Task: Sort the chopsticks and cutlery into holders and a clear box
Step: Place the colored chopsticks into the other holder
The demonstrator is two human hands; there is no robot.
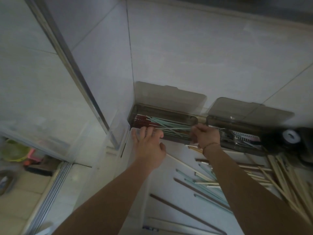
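A smoky lidded holder stands open against the wall, with dark red chopsticks and pale green chopsticks lying in it. My left hand rests at the holder's front left edge, fingers spread on the chopstick ends. My right hand pinches the right end of a pale green chopstick lying across the holder. A second open holder to the right contains metal cutlery. Loose chopsticks, green, brown and beige, lie scattered on the white counter between and under my forearms.
A bundle of beige wooden chopsticks lies at the right. A dark round object stands by the second holder. A clear box with a lid sits at the left beside the counter edge. Floor items show at the lower left.
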